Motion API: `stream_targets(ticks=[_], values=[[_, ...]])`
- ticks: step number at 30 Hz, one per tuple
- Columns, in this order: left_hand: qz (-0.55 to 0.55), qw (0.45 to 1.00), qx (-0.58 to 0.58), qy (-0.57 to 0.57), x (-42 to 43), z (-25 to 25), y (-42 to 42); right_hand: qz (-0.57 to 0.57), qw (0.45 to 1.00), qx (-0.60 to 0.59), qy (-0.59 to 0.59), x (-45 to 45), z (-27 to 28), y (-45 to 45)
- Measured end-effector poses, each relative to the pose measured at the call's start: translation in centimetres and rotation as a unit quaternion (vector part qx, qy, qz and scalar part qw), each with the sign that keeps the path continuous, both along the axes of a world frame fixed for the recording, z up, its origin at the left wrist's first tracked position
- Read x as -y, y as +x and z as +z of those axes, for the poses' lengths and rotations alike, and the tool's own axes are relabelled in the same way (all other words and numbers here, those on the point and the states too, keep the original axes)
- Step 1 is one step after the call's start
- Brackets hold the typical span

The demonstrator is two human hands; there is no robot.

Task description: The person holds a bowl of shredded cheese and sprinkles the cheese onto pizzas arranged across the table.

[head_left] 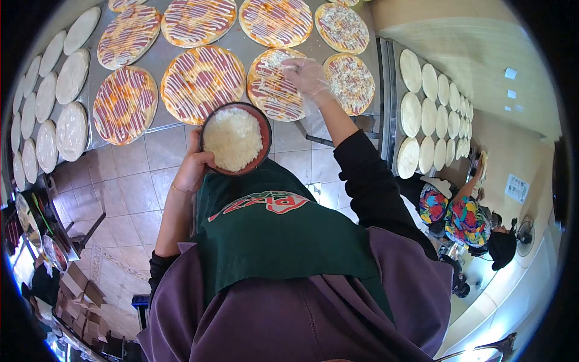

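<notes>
My left hand (194,166) grips the rim of a dark, reddish-brown bowl (266,136) filled with white grated cheese (232,140). In a clear plastic glove, my right hand (306,78) is over a pizza (274,90) striped with white sauce. Its fingers are drawn together, apparently around a pinch of cheese that they mostly hide. White shreds lie on the upper part of that pizza. To the right, another pizza (350,84) is strewn with cheese, as is the pizza (342,28) behind it.
More sauced pizzas, such as one pizza (203,84), cover the metal table (172,114). Plain dough rounds lie at left (71,131) and on a right-hand table (408,158). At right stands a person in a floral shirt (467,222). Boxes (78,286) sit lower left.
</notes>
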State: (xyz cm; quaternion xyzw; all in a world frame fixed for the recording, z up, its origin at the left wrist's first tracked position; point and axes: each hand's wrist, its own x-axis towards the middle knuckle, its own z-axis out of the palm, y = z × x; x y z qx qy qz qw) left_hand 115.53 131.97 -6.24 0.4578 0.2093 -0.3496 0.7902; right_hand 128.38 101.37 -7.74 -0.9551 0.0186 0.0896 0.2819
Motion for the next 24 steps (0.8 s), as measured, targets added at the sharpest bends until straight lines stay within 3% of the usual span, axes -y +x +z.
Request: stream_targets(ticks=[3, 13, 18, 24], values=[[-0.043, 0.999, -0.006, 0.020, 0.7, -1.4, -1.3, 0.028, 0.998, -0.057, -0.011, -1.4, 0.9, 0.0], [-0.127, 0.990, -0.013, 0.056, 4.7, -7.7, -2.6, 0.142, 0.985, -0.060, 0.083, -0.9, -0.3, -3.3], [-0.153, 0.986, -0.055, 0.035, 7.1, -8.8, -2.4, 0.177, 0.980, -0.087, -0.008, -0.8, 1.4, -4.1], [-0.131, 0.989, -0.068, 0.021, 8.6, -8.9, -1.9, 0.208, 0.974, -0.090, -0.023, 0.6, 1.8, -5.1]])
